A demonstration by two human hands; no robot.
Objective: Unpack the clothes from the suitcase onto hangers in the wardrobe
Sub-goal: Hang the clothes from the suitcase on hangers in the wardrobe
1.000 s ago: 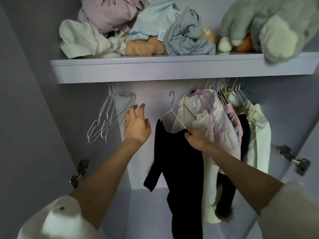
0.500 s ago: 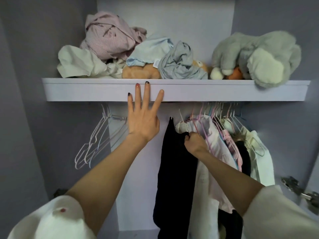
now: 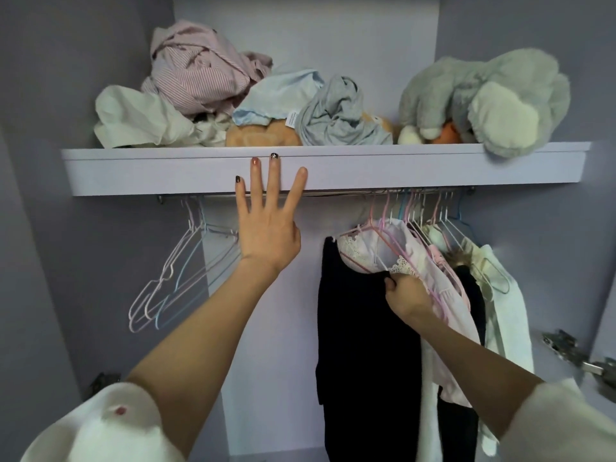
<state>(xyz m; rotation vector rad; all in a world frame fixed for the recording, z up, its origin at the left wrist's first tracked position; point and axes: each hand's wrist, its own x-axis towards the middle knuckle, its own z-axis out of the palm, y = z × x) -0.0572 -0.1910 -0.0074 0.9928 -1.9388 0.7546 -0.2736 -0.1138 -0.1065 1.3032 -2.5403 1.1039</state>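
My left hand [image 3: 268, 235] is up w/ fingers straight and spread, tips over the front edge of the shelf [image 3: 433, 168]; holding nothing. My right hand [image 3: 405, 296] is curled, pinching the top edge of the black garment [image 3: 363, 345], which hangs down in the wardrobe just left of the packed clothes; can't see its hanger hook or whether it's on the rail [image 3: 333, 194]. Right beside it, touching, a pink lacy top [image 3: 393, 248] on a pink hanger, then more hung clothes incl. a white one [image 3: 510, 311] at far right. Empty hangers [image 3: 173, 281] bunch at the rail's left end, well apart from the garment. On the shelf: crumpled clothes [image 3: 200, 71] at left and centre, grey plush toy [image 3: 483, 98] at right. Door hinge [image 3: 573, 355] at lower right.
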